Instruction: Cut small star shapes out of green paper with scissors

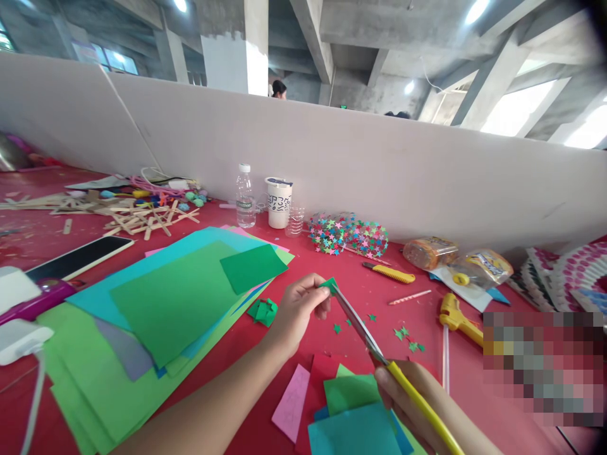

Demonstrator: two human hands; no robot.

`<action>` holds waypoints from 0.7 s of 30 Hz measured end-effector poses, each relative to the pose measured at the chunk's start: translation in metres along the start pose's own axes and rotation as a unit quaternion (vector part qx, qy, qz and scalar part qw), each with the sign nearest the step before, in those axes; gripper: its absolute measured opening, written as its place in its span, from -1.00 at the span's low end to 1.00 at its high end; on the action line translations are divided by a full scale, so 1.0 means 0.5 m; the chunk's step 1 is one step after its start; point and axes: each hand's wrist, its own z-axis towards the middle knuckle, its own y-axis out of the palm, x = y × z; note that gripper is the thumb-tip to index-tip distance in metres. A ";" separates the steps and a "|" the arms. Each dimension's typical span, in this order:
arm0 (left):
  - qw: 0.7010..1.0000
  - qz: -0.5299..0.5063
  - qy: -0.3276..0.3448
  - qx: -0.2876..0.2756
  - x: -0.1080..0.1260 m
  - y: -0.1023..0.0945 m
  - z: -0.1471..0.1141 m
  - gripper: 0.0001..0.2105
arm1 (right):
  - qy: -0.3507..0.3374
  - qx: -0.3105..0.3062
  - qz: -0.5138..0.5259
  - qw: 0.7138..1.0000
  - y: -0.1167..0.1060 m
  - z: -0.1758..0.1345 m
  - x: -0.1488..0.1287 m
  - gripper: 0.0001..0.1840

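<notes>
Between thumb and fingers, my left hand (300, 308) pinches a small piece of green paper (329, 285). My right hand (403, 388) is wrapped round a pair of scissors (363, 328) with yellow handles, their blade tips touching that piece. Small green paper stars (403, 332) lie scattered on the table beyond the blades. A little pile of cut green paper (263, 311) rests left of my left hand. Below the hands sit green, blue, red and pink paper pieces (353, 430).
Large green and blue sheets (175, 303) cover the left side, near a phone (80, 258) and wooden sticks (149, 218). Along the partition (332, 164) stand a water bottle (245, 199) and a paper cup (279, 205). A yellow cutter (389, 272) and glue gun (458, 319) lie right.
</notes>
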 end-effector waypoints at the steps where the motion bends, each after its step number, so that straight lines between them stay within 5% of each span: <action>1: 1.000 0.000 0.000 0.000 0.000 0.000 0.000 -0.84 | 0.003 -0.001 -0.001 1.000 -0.001 0.000 -0.001 -0.43; 21: 1.000 0.011 -0.003 0.007 -0.001 -0.003 0.004 -0.84 | 0.052 -0.020 0.064 0.996 0.000 -0.005 -0.007 -0.38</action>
